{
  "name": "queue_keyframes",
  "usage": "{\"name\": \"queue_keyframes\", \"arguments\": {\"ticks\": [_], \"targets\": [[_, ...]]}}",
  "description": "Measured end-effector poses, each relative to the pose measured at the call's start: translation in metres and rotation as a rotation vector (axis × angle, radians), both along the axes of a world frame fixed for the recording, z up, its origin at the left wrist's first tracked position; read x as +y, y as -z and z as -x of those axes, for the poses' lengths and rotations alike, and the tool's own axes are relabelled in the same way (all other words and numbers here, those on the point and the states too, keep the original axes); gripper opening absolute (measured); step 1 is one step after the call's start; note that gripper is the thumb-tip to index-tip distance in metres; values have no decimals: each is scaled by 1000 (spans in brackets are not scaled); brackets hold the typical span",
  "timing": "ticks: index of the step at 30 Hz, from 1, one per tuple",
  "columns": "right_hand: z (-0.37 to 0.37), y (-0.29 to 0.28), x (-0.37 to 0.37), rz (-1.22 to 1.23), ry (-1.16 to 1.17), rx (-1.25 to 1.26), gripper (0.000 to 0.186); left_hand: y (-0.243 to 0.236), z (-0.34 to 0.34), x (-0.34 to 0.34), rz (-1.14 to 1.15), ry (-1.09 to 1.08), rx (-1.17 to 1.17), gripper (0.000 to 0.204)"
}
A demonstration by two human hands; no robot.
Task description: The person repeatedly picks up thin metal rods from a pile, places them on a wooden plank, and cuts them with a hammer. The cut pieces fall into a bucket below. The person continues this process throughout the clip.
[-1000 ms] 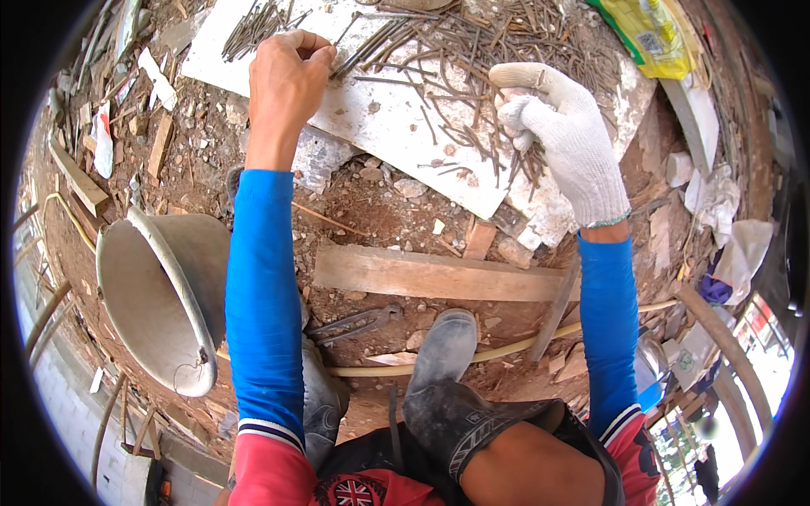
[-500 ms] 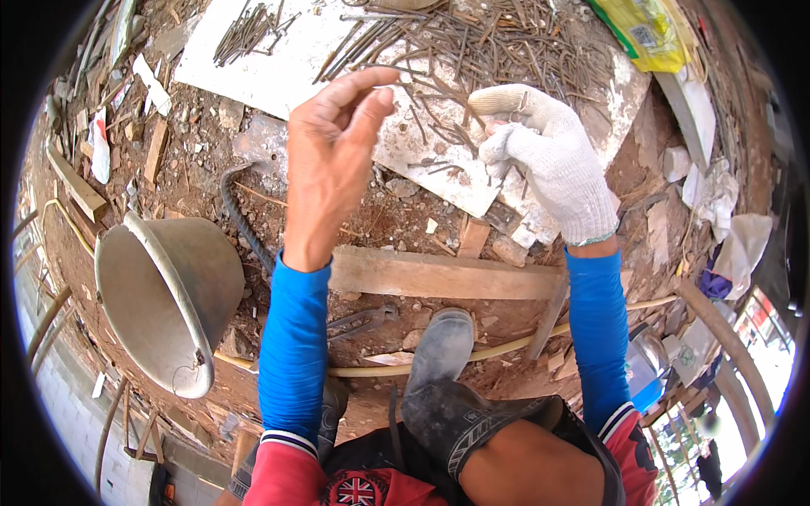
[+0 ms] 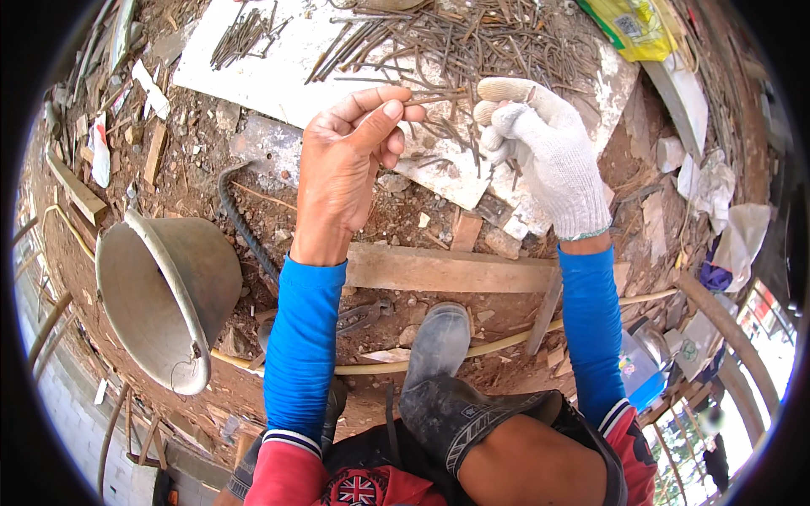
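Nail [image 3: 440, 98] held crosswise between the hands, above the white board [image 3: 270, 88]. Its left end is pinched in the grip of the bare left hand [image 3: 342, 156], thumb and fingers together. Gloved right hand [image 3: 553, 148] curled at the other end; whether it is clamped there cannot be told. Light, steady pinch probably best, sharp tip turned from bare skin. Beyond, small nail pile [image 3: 245, 38] best left unmixed with the tangled heap [image 3: 515, 38].

bare left hand [image 3: 344, 164]: 1 | gloved right hand [image 3: 550, 148]: 1 | bucket [image 3: 211, 263], left: 1 | pincers [image 3: 364, 316], near: 1 | nails [image 3: 506, 42], far: many
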State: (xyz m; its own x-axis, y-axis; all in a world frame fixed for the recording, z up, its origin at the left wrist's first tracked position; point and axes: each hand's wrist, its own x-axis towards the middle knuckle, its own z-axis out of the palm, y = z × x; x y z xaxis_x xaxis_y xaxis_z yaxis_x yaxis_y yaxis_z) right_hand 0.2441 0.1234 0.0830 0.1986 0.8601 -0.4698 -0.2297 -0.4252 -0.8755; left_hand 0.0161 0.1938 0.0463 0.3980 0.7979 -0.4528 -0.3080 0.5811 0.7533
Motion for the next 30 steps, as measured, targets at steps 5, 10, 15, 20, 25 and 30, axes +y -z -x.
{"name": "queue_keyframes", "arguments": {"ticks": [5, 10, 15, 20, 25, 30], "targets": [[-5, 5, -6, 22, -11, -188, 30, 2, 9, -2, 48, -60, -30, 22], [0, 1, -12, 31, -76, -340, 30, 6, 15, -15, -29, -67, 102, 23], [-2, 10, -30, -5, -91, -450, 35, 10, 16, -25, -71, -111, 168, 19], [-3, 7, -42, 89, -64, -447, 35, 20, 16, -1, -221, -240, 408, 23], [-1, 29, -51, 7, -128, -610, 35, 31, 1, 39, -470, -238, 556, 19], [11, 22, -22, -71, -133, -578, 35, 55, -33, 25, -828, -26, 800, 19]]}}
